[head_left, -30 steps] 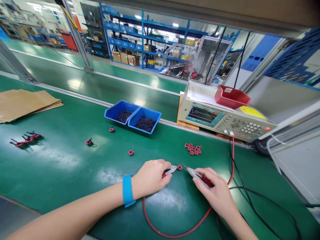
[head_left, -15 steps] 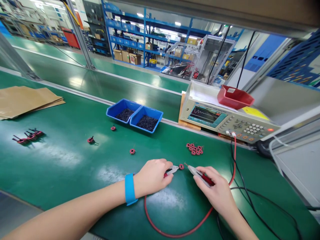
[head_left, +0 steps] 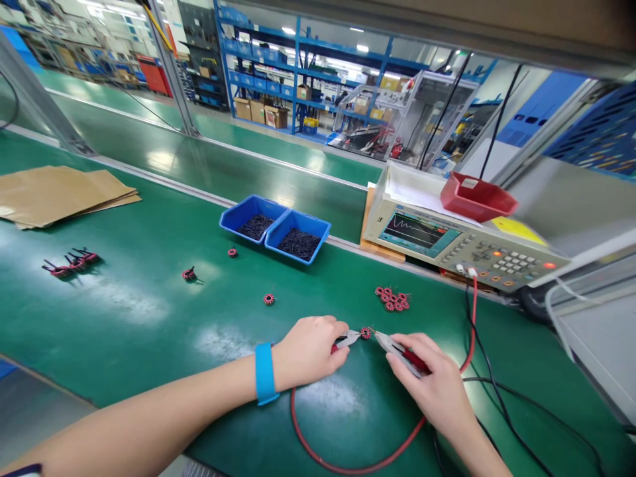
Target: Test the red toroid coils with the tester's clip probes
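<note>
My left hand (head_left: 312, 350), with a blue band at the wrist, is closed around a red-handled metal test clip (head_left: 350, 338). That clip's jaws meet the left side of a small red-and-black toroidal coil (head_left: 366, 333). From the other side, my right hand (head_left: 431, 372) grips a second red-handled test clip (head_left: 390, 344), its tip at the coil's thin wire lead. Whether its jaws are fully closed on the wire is too small to tell. Behind the coil lies a cluster of similar coils (head_left: 393, 299); a single coil (head_left: 269, 299) sits further left.
A test instrument (head_left: 462, 245) with a lit waveform screen stands at the back right, a red bin (head_left: 477, 197) on top. Its red cable (head_left: 342, 466) loops in front of me. Blue bins (head_left: 318, 246) hold black pieces. Coils with black sleeves (head_left: 77, 264) and brown sheets (head_left: 64, 192) lie left.
The view has shifted slightly, so the bench appears further right. The right clip's tip is a little closer to the coil. Both hands keep their clips, and the trace on the screen looks different.
</note>
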Available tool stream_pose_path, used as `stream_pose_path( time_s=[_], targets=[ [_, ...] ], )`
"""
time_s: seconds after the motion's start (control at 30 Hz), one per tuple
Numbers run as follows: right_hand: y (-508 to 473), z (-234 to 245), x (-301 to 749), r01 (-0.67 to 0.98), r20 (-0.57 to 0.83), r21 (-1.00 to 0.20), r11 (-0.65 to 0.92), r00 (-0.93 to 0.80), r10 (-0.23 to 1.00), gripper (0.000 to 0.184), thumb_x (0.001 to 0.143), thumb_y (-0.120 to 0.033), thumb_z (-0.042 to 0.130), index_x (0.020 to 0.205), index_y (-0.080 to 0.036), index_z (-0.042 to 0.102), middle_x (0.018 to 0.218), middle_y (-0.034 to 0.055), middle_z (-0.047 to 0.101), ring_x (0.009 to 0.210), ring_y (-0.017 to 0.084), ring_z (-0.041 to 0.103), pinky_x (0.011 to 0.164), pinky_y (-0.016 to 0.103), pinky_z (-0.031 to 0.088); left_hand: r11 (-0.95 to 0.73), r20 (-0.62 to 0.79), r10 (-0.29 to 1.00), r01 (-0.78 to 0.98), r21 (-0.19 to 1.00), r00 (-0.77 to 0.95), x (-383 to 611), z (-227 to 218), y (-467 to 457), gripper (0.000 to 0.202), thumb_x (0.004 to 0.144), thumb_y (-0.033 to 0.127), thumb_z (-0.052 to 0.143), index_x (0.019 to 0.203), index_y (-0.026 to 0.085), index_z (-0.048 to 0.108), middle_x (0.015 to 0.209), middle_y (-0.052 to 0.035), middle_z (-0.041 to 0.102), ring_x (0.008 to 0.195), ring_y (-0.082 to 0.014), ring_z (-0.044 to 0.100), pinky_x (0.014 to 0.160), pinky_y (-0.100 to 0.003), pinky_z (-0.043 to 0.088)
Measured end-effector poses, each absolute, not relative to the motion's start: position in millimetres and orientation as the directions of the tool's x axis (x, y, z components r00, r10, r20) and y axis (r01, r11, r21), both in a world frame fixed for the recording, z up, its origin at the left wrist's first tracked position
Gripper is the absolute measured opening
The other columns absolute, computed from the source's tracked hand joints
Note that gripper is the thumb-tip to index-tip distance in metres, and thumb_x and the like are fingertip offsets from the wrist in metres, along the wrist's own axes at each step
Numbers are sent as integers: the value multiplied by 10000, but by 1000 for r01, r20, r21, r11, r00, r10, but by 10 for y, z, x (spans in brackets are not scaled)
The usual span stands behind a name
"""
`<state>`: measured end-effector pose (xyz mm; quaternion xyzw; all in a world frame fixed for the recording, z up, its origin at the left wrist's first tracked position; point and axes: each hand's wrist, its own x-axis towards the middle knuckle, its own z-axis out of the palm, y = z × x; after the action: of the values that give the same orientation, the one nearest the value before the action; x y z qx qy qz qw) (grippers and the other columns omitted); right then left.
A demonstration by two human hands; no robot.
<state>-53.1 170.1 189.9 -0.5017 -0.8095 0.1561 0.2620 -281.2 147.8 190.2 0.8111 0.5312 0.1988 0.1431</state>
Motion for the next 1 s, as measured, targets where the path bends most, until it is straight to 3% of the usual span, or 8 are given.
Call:
stream_pose_path(
  time_s=[0.33,0.5,0.57,0.63,0.73,0.83,0.9,1.0],
  targets=[
    [1709,1931,-447,789,276,-510,341,-225,934,258,795,-430,514,934,-235,609,960,37,623,843,192,606,720,273,485,-380,188,925,781,496,330,-2854,1973,1506,166,820,318,464,918,227,562,738,11,597,667,-157,551,587,-265,379],
    [1775,1913,-204,967,160,-239,94,-56,985,316,787,-506,466,948,-271,604,975,28,616,764,236,615,563,331,482,-316,217,946,830,461,240,-3006,1978,1623,170,851,311,408,889,198,529,777,-17,573,715,-175,537,618,-279,401],
    [1778,1903,-171,984,230,-133,122,-89,969,345,795,-494,447,986,-249,598,991,60,606,838,284,590,601,386,488,-287,238,950,864,414,202,-3052,1958,1673,170,842,273,417,921,173,529,818,-57,559,794,-225,528,669,-327,409],
    [1766,1896,-224,964,360,-122,238,-180,915,352,802,-455,446,998,-208,602,997,97,595,918,307,552,713,440,483,-279,262,946,887,367,189,-3053,1951,1693,183,829,258,446,951,152,533,855,-88,540,845,-269,501,699,-379,404],
    [1755,1891,-448,833,349,-370,410,-284,893,274,830,-381,436,892,-198,630,940,95,606,860,245,579,757,400,499,-329,303,925,883,334,230,-2943,1975,1656,261,812,282,513,1037,149,499,976,-104,513,905,-280,459,756,-416,393],
    [1803,1892,-715,641,114,-706,300,-314,942,241,813,-376,470,807,-189,622,786,61,619,629,177,602,529,299,532,-408,309,901,837,364,304,-2743,1981,1589,291,761,335,609,972,165,501,986,-69,519,920,-246,458,803,-386,403],
    [1866,1898,-840,549,23,-818,173,-268,963,274,775,-418,516,812,-164,611,668,38,606,515,158,579,428,268,505,-428,294,898,808,405,328,-2614,1947,1578,359,681,363,694,913,167,504,938,-53,538,897,-241,476,786,-374,424],
    [1956,1910,-914,492,-8,-865,102,-217,976,348,759,-474,517,823,-142,601,544,0,559,432,137,543,392,250,484,-419,279,906,769,483,318,-2486,1860,1635,449,628,310,747,954,166,473,903,-42,562,867,-234,506,725,-345,451]
  ],
)
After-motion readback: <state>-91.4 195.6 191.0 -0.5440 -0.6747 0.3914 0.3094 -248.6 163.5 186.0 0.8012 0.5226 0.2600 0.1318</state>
